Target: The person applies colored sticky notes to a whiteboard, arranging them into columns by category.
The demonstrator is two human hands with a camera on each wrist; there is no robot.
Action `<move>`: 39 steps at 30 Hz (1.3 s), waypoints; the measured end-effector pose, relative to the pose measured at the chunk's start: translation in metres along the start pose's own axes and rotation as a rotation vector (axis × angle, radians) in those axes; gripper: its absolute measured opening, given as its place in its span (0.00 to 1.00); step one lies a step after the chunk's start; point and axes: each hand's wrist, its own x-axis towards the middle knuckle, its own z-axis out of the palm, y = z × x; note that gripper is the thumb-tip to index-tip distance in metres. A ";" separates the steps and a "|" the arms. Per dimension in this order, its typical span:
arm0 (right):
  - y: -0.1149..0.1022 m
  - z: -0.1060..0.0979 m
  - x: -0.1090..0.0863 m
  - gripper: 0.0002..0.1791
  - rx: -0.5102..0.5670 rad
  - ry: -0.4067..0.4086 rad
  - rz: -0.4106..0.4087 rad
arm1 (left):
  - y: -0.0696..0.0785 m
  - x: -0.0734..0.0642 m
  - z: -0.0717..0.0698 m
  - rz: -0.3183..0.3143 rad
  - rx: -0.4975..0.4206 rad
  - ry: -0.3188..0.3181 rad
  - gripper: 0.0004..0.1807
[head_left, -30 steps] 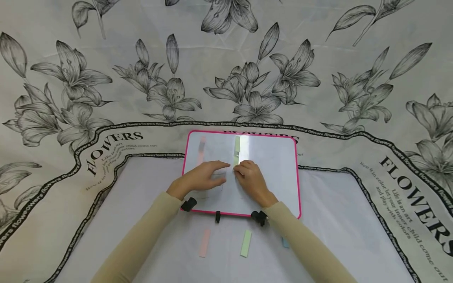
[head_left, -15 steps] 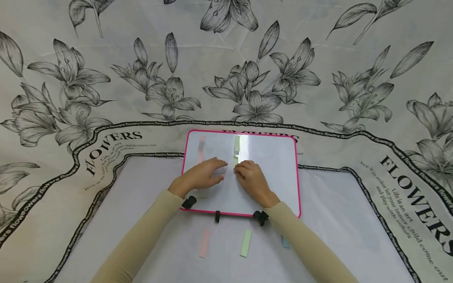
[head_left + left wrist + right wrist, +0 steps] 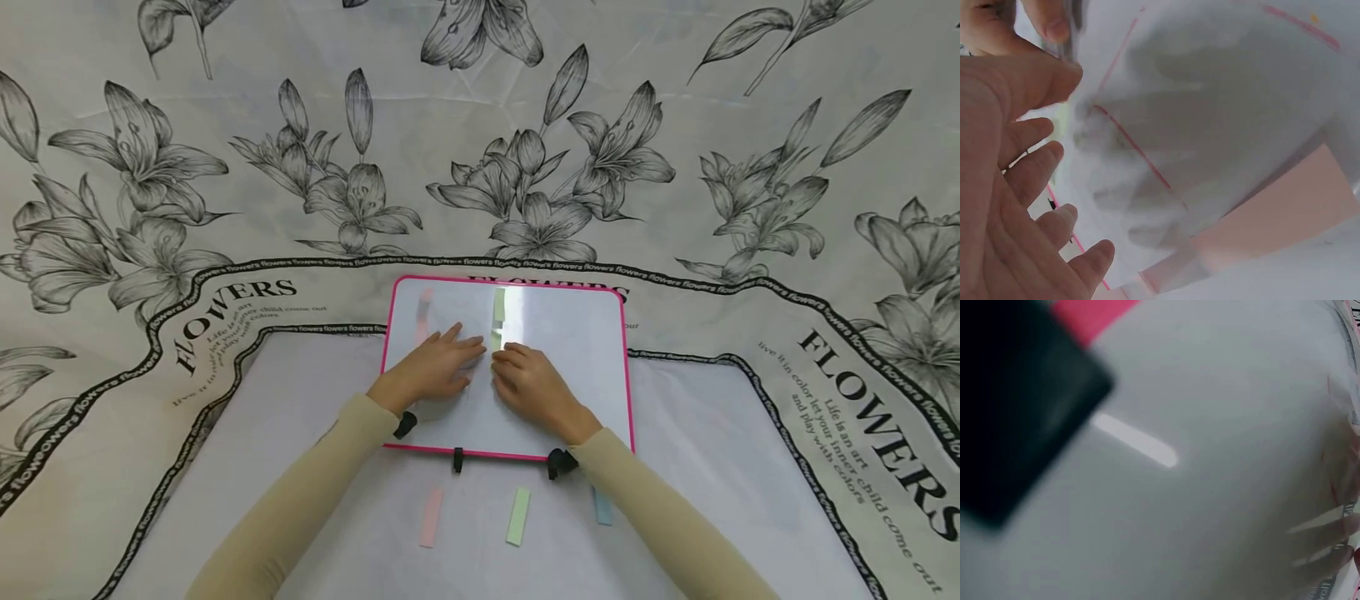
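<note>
A whiteboard [image 3: 577,375] with a bright pink frame leans on the table in the head view. Green paper strips [image 3: 499,307] run down its middle, one below the other. My right hand [image 3: 536,383] has its fingers curled, fingertips pinched at the lower end of the bottom green strip. Beside it, the left hand [image 3: 433,362] spreads its fingers over the board, pointing toward that strip. A pink paper strip [image 3: 1279,212] is on the board's left side, below the left hand [image 3: 1022,187] in the left wrist view. The right fingertips [image 3: 1054,28] show at that view's top left.
On the white cloth in front lie a pink strip [image 3: 431,518], a green strip [image 3: 518,517] and a blue strip [image 3: 603,507] beside the right sleeve. A black support [image 3: 457,460] sits at the board's lower edge. A flower-printed cloth [image 3: 360,167] hangs behind.
The left hand's fingers have spread and come down closer over the board, shifting slightly right. The right hand stays at the green strip, its fingers slightly flatter.
</note>
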 end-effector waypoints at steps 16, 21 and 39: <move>0.007 -0.021 -0.018 0.39 -0.127 -0.379 -0.115 | -0.008 0.007 0.004 0.080 0.075 -0.095 0.48; 0.013 -0.025 -0.018 0.39 -0.145 -0.406 -0.126 | -0.008 0.012 0.003 0.085 0.111 -0.106 0.48; 0.015 -0.025 -0.018 0.39 -0.093 -0.428 -0.099 | -0.008 0.025 0.006 0.049 0.133 -0.100 0.49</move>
